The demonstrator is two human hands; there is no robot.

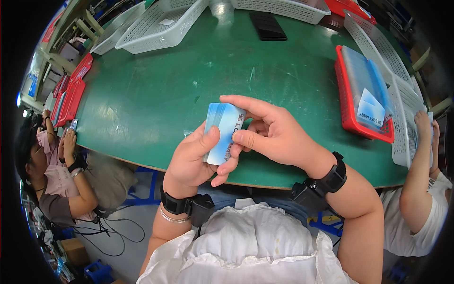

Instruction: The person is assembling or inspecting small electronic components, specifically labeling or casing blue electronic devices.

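A stack of blue-and-white cards (224,130) is held upright-tilted between my two hands, just above the near edge of the green table. My left hand (194,154) wraps round the stack from below, its thumb lying on the front card. The fingers of my right hand (272,132) grip the stack's right side, with the thumb on the printed face and the forefinger at the top corner. Dark lettering runs along the right edge of the front card. Part of the stack's lower end is hidden by my left fingers.
To the right, a red basket (344,116) holds more such cards (371,109) and clear plastic sheets. White baskets (161,38) line the far edge, near a black phone (268,26). A co-worker (52,180) sits at the left, another (416,208) at the right. Cables (111,232) trail on the floor.
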